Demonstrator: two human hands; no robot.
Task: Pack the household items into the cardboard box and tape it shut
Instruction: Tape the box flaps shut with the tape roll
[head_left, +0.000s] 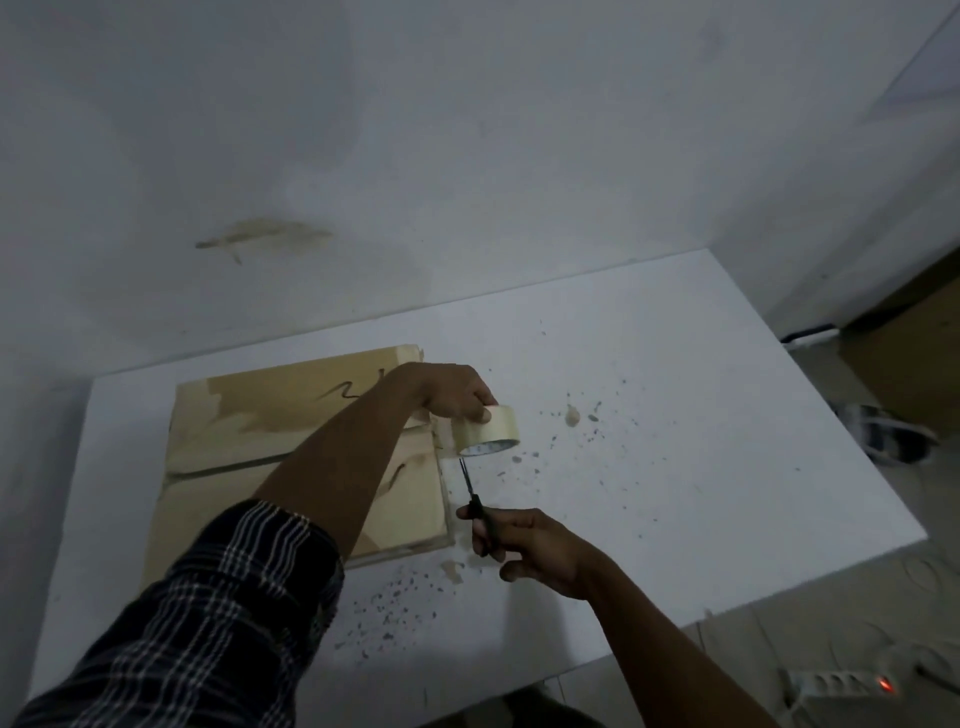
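Holding the roll of clear packing tape (485, 428) off the right edge of the cardboard box (306, 457), your left hand (457, 392) grips it from above, fingers curled over the rim, so the tape drawn from the box to the roll seems to stay taut and clear of the white table (675, 415). That lifted stretch looks meant for the blade. Your right hand (524, 548) is closed around the handles of the black scissors (475, 506), just off the box's right edge and nearer you than the roll, with the blades pointing up toward the roll's underside; whether they are parted I cannot tell.

The box lies on the table's left part, flaps folded flat and meeting along a seam. Its brown surface is blotchy, with glossy patches that look like tape already laid and dark scribbled marks. The items are hidden, presumably inside.
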